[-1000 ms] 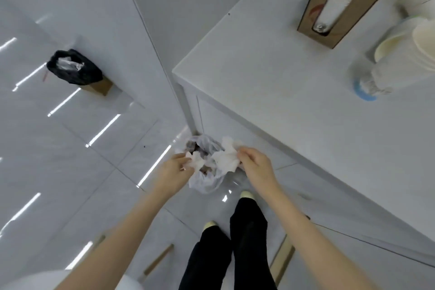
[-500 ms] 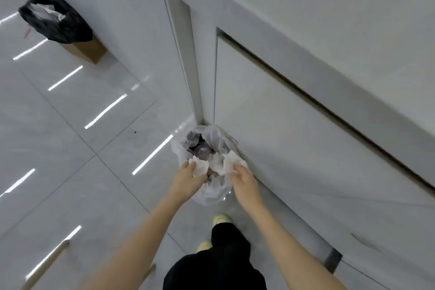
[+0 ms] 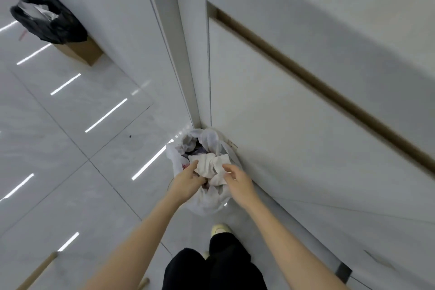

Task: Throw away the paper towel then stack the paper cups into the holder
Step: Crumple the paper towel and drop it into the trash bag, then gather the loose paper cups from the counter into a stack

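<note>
Both hands reach down over a small bin lined with a white bag (image 3: 207, 200) that stands on the floor tight against the foot of the cabinet front (image 3: 294, 125). The crumpled paper towel (image 3: 209, 166) lies on top of the rubbish in the bag's mouth. The left hand (image 3: 187, 180) has loosely curled fingers touching the towel's left edge; the right hand (image 3: 237, 180) is released, fingers spread just beside its right edge. A black-bagged bin (image 3: 50, 24) stands well apart by the wall
</note>
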A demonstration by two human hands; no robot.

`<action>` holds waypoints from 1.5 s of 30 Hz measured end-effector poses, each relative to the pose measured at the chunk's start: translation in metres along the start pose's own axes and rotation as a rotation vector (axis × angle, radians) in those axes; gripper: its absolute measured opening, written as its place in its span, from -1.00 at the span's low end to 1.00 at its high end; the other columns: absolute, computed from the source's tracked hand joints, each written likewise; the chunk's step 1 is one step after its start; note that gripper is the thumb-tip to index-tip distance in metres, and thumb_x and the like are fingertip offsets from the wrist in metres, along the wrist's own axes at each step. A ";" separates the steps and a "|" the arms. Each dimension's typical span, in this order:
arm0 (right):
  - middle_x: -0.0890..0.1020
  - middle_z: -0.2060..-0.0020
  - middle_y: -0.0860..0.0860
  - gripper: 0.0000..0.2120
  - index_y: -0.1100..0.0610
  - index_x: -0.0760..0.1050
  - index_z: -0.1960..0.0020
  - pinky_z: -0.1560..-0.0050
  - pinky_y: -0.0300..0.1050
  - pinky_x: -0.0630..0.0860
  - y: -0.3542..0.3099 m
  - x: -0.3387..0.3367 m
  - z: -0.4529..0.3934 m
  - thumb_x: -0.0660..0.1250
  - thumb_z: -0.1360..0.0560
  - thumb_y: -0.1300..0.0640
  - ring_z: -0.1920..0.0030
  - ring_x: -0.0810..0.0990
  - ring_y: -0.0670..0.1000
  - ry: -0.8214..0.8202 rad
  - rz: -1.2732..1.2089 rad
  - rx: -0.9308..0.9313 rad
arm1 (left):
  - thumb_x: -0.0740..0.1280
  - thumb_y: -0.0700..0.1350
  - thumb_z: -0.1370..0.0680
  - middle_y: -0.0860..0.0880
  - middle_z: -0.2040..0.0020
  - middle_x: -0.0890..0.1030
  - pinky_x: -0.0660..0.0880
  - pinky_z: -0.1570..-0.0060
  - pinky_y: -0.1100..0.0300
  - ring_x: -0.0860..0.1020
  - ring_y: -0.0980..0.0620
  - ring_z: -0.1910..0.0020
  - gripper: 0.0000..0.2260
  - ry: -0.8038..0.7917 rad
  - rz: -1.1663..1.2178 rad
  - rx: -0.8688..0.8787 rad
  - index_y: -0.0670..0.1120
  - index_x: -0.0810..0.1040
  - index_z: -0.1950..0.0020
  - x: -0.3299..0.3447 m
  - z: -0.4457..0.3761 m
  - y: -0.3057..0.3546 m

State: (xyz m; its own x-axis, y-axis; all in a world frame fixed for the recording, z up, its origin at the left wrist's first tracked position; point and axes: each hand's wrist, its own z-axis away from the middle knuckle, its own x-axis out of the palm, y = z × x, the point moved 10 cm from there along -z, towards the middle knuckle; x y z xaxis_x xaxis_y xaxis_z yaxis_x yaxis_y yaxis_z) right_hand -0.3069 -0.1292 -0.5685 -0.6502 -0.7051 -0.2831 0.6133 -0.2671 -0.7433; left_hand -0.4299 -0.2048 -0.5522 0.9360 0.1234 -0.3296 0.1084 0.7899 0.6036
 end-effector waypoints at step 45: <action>0.60 -0.12 0.07 -0.70 0.10 0.54 -0.12 0.01 -0.21 0.41 -0.294 -0.592 0.301 0.21 -0.45 0.31 0.04 0.53 0.02 0.818 0.145 -0.256 | 0.51 0.09 -0.06 0.33 -0.24 0.12 0.06 -0.22 0.47 0.06 0.33 -0.34 -0.10 -0.190 -0.391 1.092 0.18 0.19 -0.33 0.149 0.326 0.615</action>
State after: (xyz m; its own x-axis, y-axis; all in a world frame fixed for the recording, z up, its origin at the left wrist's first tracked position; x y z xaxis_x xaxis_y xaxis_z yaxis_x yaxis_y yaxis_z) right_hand 0.0331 0.1685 0.0000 -0.7516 -0.0005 -0.6596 0.6595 0.0140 -0.7515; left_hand -0.1143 0.1037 0.0066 0.8001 -0.1776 -0.5729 0.5429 -0.1915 0.8176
